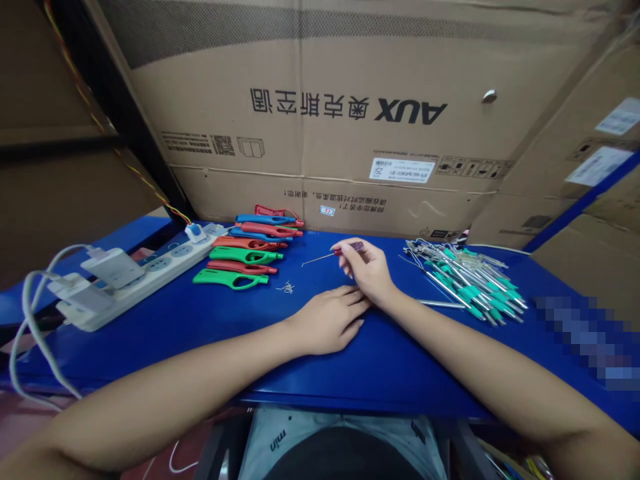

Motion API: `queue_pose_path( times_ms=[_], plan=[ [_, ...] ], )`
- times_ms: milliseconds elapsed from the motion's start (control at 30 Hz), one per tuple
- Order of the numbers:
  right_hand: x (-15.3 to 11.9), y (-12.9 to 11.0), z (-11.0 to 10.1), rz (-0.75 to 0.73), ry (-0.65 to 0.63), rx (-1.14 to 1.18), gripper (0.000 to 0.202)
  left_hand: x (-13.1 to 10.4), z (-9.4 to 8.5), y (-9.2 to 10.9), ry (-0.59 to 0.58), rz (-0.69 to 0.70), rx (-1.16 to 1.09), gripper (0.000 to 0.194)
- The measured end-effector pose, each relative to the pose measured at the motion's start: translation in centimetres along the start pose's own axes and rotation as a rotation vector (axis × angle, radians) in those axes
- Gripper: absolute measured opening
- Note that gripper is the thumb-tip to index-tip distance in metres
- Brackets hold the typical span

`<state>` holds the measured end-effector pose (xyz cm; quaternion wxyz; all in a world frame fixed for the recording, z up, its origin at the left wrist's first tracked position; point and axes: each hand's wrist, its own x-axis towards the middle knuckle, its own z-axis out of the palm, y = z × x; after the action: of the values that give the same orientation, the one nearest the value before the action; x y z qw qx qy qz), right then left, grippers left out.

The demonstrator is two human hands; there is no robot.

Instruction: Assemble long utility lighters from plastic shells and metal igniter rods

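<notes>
1 screwdriver [338,253] is gripped in the right hand [369,270], shaft pointing left; small metal pieces [287,287] lie near its tip, closer to the left hand [326,323], palm-down, fingers loosely spread.

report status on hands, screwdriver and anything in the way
Right hand gripping screwdriver, shaft pointing left. Left hand palm-down on blue tabletop. Nearest clutter: small loose metal pieces, likely screws, then lighter casings.

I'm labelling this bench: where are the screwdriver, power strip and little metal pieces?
Screwdriver [338,253]: head view, red part of its handle.
Power strip [159,265]: head view, a round socket.
Little metal pieces [287,288]: head view, middle of the pile.
</notes>
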<state>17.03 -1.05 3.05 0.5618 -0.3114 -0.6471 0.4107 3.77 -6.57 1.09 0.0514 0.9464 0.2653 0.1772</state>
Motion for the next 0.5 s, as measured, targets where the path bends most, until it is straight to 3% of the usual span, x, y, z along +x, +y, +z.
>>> queue_pose_path(
  times_ms=[133,267,400,500],
  plan=[
    [-0.5,-1.0,-1.7,0.055,0.091,0.089,0.035,0.1,0.3,-0.4,0.037,-0.072,-0.101,0.047],
    [-0.9,-1.4,-4.1,0.084,0.145,0.154,0.038,0.3,0.7,-1.2,0.149,-0.159,-0.275,0.047],
    [-0.6,-1.7,-5.9,0.086,0.254,0.213,0.039,0.6,1.1,-2.0,0.274,-0.357,-0.565,0.046],
    [-0.4,-1.7,-6.1,0.088,0.268,0.221,0.038,0.9,1.0,-2.0,0.355,-0.51,-0.812,0.057]
  ],
)
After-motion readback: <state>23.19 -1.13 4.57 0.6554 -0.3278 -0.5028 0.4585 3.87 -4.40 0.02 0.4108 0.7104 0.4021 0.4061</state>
